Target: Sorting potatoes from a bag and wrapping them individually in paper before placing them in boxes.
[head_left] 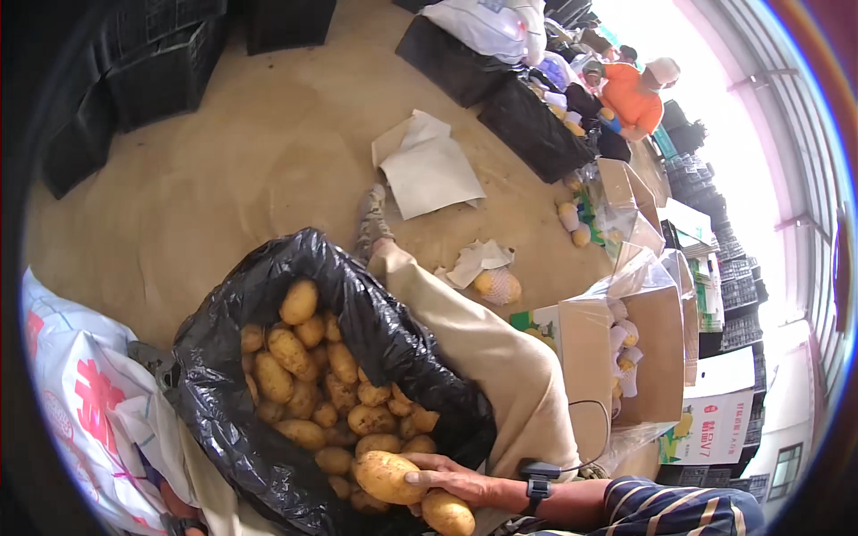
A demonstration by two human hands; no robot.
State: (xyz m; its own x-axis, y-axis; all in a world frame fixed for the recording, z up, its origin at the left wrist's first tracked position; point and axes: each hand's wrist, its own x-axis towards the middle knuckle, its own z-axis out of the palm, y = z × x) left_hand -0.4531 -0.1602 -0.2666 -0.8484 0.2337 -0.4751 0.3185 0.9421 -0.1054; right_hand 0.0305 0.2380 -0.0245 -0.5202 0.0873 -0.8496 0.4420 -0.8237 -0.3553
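My right hand is closed around a large yellow potato, with the thumb across it. A second potato sits against the underside of the same hand; whether the fingers grip it too is hidden. Both are over the near edge of a container lined with a black plastic bag, which holds several loose potatoes of mixed sizes. At the lower left, part of my left hand shows beside a white sack with red print. Its fingers are out of sight.
An open cardboard box with net-wrapped potatoes stands at my right. Torn paper and a wrapped potato lie on the floor ahead. Black crates stand far left. A person in orange works at the far right.
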